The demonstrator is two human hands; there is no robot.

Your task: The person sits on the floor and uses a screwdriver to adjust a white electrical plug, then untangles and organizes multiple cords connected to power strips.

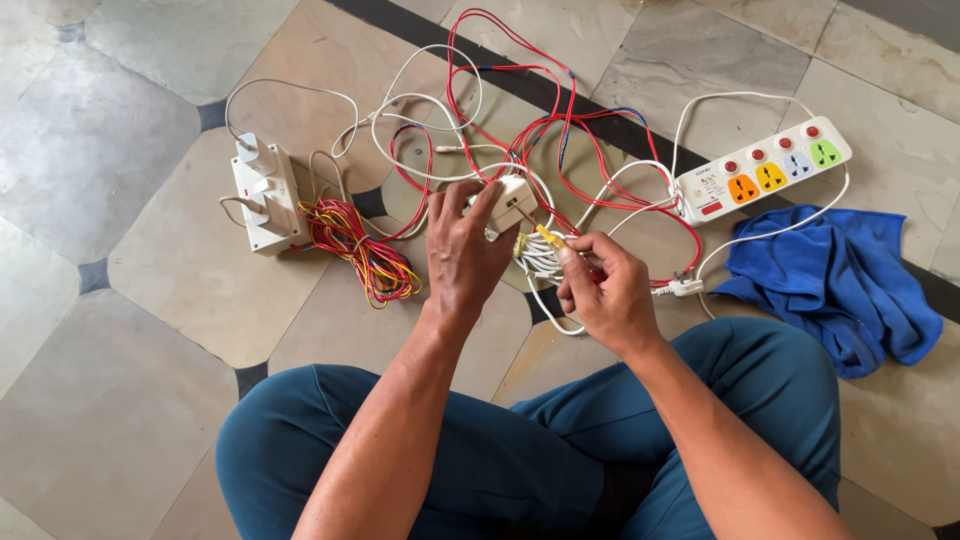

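Person sat cross-legged on tiled floor (120,300), both hands over a wire tangle. Left hand (462,255) was clenched round a small white plastic adapter box (512,200), fingers wrapped over its top, box held just above the floor between the knees. Right hand (608,290) sat just right of the box and slightly nearer the body, fingertips pinched on a thin yellow-tipped tool or wire end (546,236); couldn't tell which. Its long axis ran diagonally up-left, tip pointing at the box's lower right corner, nearly touching. A coiled white cable bundle (540,258) lay under the right fingers. Red wires (560,140) looped behind. A white multi-socket power strip with coloured outlets (765,172) and a crumpled blue cloth (840,280) lay well right; a white wall-type socket block (265,200) sat left beside a red-yellow wire coil (355,245)
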